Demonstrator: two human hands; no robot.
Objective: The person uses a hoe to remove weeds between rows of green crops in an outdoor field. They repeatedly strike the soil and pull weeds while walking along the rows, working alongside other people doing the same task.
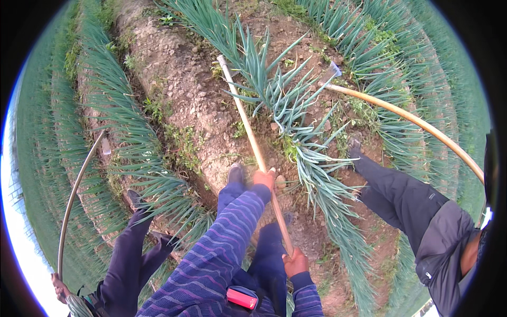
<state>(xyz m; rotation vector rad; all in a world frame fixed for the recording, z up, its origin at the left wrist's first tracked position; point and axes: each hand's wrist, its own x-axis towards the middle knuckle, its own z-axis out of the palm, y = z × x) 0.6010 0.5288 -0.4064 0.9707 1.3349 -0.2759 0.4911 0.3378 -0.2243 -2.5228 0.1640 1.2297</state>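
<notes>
My left hand (264,179) grips the middle of a long wooden hoe handle (247,125). Lower down, my right hand (296,262) is closed around the same handle close to its end. The hoe's metal head (222,60) is at the far end, beside a row of green onion plants (257,73); leaves partly hide its blade. Bare, crumbly soil (186,91) with small weeds lies left of the handle. The onion leaves lean over to the right of both hands.
At the right, a co-worker in dark trousers (404,198) stands by another hoe (412,115). At the left, a second co-worker's hand (59,288) holds a hoe (75,190). More onion rows (115,99) run along both sides. A red object (241,298) is at my waist.
</notes>
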